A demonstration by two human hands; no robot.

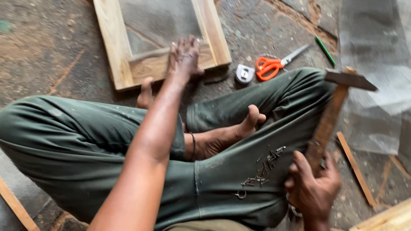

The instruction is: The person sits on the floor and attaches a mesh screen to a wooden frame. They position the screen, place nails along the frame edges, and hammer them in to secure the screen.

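The wooden frame [120, 32] runs off the top edge, its far side unseen. Beside it, the left hand [184, 60] blurs, fingertip contact unclear. The loose mesh [387, 61] right of the frame is cropped too.

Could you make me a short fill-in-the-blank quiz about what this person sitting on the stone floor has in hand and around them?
1. The right hand holds a ____ by its wooden handle.
2. The left hand presses on a wooden frame covered with grey ____.
3. The scissors on the floor have handles coloured ____.
4. A scatter of small nails lies on the person's ____ trouser leg.

Missing words: hammer; mesh; orange; green
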